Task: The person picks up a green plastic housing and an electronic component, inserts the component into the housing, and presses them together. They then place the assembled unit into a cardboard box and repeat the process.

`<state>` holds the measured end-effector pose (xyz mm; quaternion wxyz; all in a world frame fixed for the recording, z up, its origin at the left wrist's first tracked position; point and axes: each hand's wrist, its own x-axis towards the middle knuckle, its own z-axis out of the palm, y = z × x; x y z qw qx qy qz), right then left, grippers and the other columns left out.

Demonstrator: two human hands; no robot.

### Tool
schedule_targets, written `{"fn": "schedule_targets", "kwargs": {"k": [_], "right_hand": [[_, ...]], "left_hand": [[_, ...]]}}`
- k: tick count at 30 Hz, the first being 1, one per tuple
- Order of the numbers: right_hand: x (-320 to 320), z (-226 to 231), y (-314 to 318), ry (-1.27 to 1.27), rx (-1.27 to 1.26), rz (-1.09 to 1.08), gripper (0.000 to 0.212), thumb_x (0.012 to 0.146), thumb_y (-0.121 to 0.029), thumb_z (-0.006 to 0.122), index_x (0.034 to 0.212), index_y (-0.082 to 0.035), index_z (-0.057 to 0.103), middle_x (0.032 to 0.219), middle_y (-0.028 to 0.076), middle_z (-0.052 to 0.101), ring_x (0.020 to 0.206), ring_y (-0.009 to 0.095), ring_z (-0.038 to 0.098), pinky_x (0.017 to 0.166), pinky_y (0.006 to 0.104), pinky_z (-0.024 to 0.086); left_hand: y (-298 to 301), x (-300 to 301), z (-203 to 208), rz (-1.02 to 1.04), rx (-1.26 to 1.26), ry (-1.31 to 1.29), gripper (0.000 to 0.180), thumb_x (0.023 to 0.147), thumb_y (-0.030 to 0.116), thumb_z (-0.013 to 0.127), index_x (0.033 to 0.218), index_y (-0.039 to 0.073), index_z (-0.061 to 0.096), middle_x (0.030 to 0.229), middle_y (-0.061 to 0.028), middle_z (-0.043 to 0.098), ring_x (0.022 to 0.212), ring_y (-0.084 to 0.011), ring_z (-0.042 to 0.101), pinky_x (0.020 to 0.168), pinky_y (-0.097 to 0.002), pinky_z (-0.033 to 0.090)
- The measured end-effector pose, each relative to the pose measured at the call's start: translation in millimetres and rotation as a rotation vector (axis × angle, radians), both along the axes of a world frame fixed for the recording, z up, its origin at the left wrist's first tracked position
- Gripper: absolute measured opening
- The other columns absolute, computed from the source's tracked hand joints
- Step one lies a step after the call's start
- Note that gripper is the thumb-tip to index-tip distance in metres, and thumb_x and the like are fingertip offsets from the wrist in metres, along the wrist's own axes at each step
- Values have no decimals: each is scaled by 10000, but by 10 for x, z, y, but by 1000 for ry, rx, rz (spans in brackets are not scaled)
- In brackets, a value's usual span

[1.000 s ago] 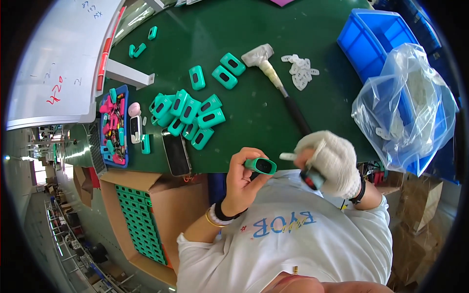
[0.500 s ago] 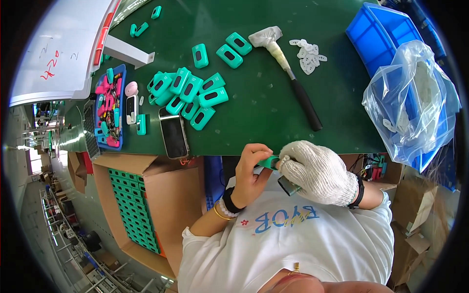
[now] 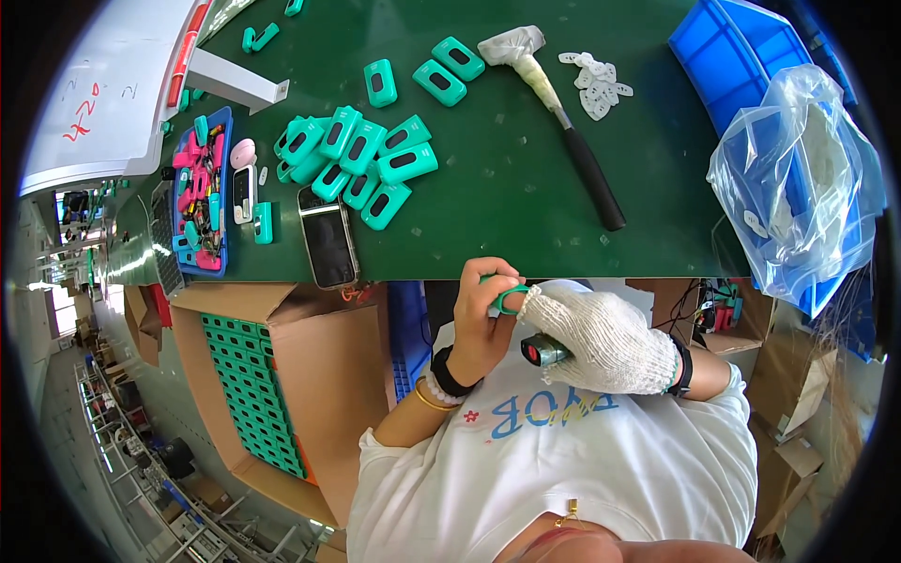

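Note:
At the table's near edge, my bare left hand (image 3: 486, 314) is closed on a small teal plastic shell (image 3: 511, 298), mostly hidden by the fingers. In a white knitted glove, my right hand (image 3: 605, 338) meets it from the right, its fingertips at the shell. A dark green, rounded tool-like piece (image 3: 544, 350) with a black and red end juts out from under the glove, held in the palm; its kind does not show. Beyond my hands lies a pile of teal device housings (image 3: 361, 150) with dark oval windows.
A hammer (image 3: 587, 174) with a wrapped head lies beside small white plates (image 3: 598, 84). Blue bins (image 3: 723, 56) with a clear bag (image 3: 798, 178) stand right. Left are a phone (image 3: 328, 244), a blue tray (image 3: 223, 122) of pink and teal parts, and a carton (image 3: 333, 403) of teal units.
The view has shifted, so the table sits slightly higher in the picture. My right hand has turned, bringing the red end of the dark piece into sight. The left hand keeps hold of the teal shell.

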<state>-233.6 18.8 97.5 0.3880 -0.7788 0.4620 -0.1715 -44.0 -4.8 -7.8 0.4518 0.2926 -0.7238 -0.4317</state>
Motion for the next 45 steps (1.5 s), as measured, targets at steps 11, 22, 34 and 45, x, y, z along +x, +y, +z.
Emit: {"fn": "schedule_targets", "kwargs": {"k": [11,22,34,45], "right_hand": [[12,34,84,195,-126,-53,550,681,-185,783,1186,-96,583,913,101,582,731,283,643,587,383,507],[-57,-62,12,29,-147,24,413,689,-172,769,1065,-82,623,996,123,612,756,314,657,623,394,526],[-109,79,-8,-103,109,-265,379,709,-204,815,938,-47,558,836,123,623,697,368,634,624,422,509],[-191,-5,-175,38,287,79,378,792,-292,756,992,-19,586,786,195,617,727,379,643,583,442,484]], "left_hand": [[82,-7,-31,75,-16,0,592,734,-232,565,1227,83,477,1132,-188,493,954,-264,596,804,-351,561],[146,-28,4,17,50,57,607,722,-220,573,1239,86,483,1124,-176,525,963,-257,598,783,-329,520],[47,102,151,-11,222,39,573,730,-151,673,1238,61,513,1086,-162,538,941,-269,615,800,-330,516],[77,342,400,-184,-8,-262,575,724,-7,789,1224,14,506,1086,-190,619,885,-304,659,740,-374,551]]}}
